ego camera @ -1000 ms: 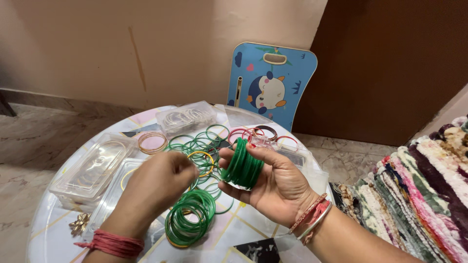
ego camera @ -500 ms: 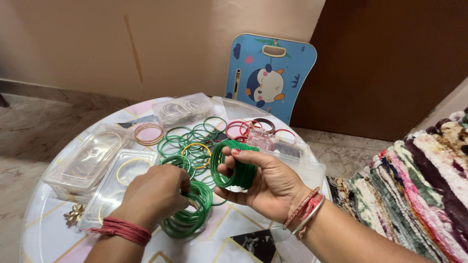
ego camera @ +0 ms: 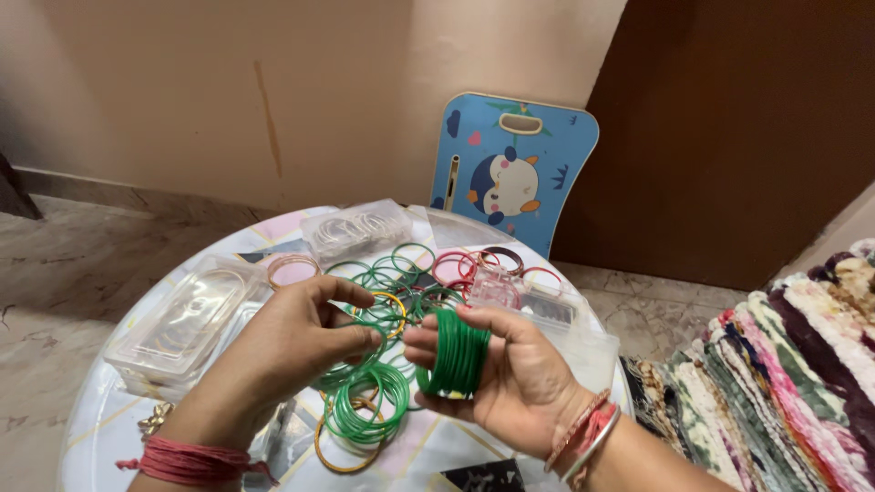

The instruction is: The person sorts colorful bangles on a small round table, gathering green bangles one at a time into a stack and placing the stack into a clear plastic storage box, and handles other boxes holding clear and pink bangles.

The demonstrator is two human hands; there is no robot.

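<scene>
Stacking of thin green plastic bangles is judged to be the step in hand. A tight stack of green bangles (ego camera: 456,353) is held upright in the right hand (ego camera: 510,383), with the fingers curled around its far side and the thumb pressed on the near rim, so this hand is clamped on the stack, just above the bench. The left hand (ego camera: 292,342) is held just beside it, fingers partly curled, and a single thin green bangle (ego camera: 365,321) appears to be pinched between thumb and fingertips; that grip is judged closed on the bangle, though the contact is partly hidden.

Below both hands, a loose heap of green bangles (ego camera: 365,405) with a gold-coloured bangle (ego camera: 333,456) is seen on the round white patterned bench (ego camera: 100,428). More green, red and pink bangles (ego camera: 465,266) are spread further back. Clear plastic storage boxes (ego camera: 187,314) are set at the left and rear of the bench.

For the next move, the single bangle would need to be lined up edge-on with the stack and pressed against its end, while the right grip is kept firm so the stack is not splayed.
</scene>
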